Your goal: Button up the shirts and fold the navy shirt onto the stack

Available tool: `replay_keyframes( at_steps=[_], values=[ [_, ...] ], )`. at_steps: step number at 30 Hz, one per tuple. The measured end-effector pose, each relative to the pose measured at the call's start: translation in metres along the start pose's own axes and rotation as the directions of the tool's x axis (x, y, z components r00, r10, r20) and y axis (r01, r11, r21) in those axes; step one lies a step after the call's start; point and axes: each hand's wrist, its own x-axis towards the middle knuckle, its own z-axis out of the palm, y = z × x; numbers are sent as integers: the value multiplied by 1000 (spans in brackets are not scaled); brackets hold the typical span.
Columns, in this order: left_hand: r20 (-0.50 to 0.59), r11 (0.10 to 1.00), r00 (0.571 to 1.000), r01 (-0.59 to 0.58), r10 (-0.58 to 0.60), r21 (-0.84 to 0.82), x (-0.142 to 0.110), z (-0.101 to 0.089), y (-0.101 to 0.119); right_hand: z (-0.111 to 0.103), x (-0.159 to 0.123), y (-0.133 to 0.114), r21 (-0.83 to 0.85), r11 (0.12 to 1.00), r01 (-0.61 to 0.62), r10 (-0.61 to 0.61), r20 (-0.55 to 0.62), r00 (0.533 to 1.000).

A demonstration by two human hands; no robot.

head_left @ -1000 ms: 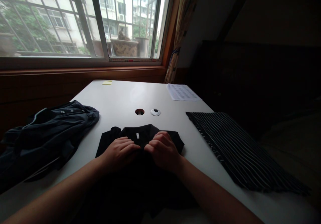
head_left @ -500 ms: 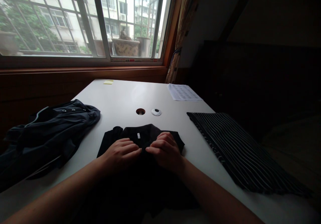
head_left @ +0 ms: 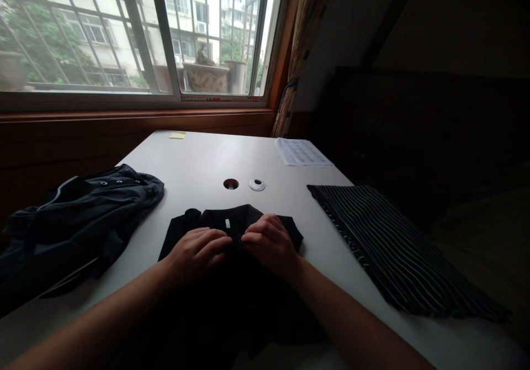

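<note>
A black collared shirt (head_left: pixel 244 309) lies on the white table in front of me, a small white label (head_left: pixel 227 223) showing inside its neck. My left hand (head_left: pixel 201 250) is closed on the shirt just below the collar, left of the front opening. Facing it from the other side, my right hand (head_left: pixel 271 244) grips the shirt with bent fingers. Only a narrow gap parts the two sets of fingertips. Whatever lies under the fingers is hidden, and the lower part of the shirt is very dark.
Left on the white table (head_left: pixel 194 160) lies a crumpled dark garment (head_left: pixel 91 215) with metal eyelets. A black striped cloth (head_left: pixel 385 237) covers the right side. Farther back are a round cable hole (head_left: pixel 231 184), its white cap (head_left: pixel 257 185), printed papers (head_left: pixel 303 152) and a yellow note (head_left: pixel 178 135).
My right hand's fingers have shifted slightly and its thumb is now less visible. Both hands stay at the shirt's neck; the whole view has moved a touch.
</note>
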Motion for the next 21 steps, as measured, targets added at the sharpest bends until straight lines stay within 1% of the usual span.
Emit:
replay_keyframes(
  at_steps=[2,6,9,12,15,21],
  values=[
    [-9,1000,1000,4,-4,-7,-2,1,0,1,0,0,0,1000,13,-13,0,1000],
    [-6,998,998,-67,67,4,-1,1,-1,2,0,0,4,1000,19,-19,13,1000],
    [-8,996,996,-88,88,-7,0,-1,-2,4,0,1,49,999,23,-25,47,999],
    [-5,996,996,-89,88,-20,-2,-1,-3,6,-1,3,118,993,-6,-5,93,996],
    [5,995,995,-96,96,-24,-3,-2,-4,9,-1,4,167,985,-39,21,111,994],
    [-10,994,994,-111,111,11,-1,-2,-2,10,-2,5,147,989,-20,2,122,993]
  ],
)
